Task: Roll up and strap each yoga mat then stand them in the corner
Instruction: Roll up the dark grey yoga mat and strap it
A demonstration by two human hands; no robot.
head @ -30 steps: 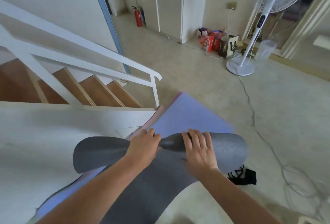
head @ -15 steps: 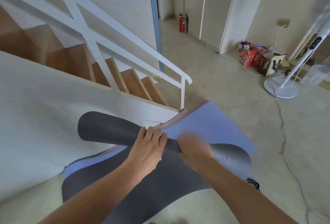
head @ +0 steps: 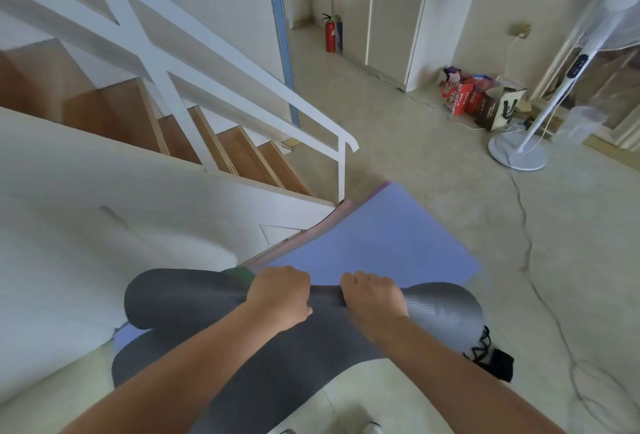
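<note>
Compared with a second ago, both hands have changed from flat, open palms pressing on the grey mat to curled fists: the left hand and the right hand now clench the top of the roll side by side near its middle, fingers wrapped over its far edge. The roll lies across the floor, bulging out to either side of the grip, with unrolled grey mat trailing back toward the person and the purple mat flat just beyond the knuckles. Judged from this, rolling is part done and being tightened; the black strap, lying off the right end of the roll, is not yet in use.

Rolled mat atop flat mat
</note>
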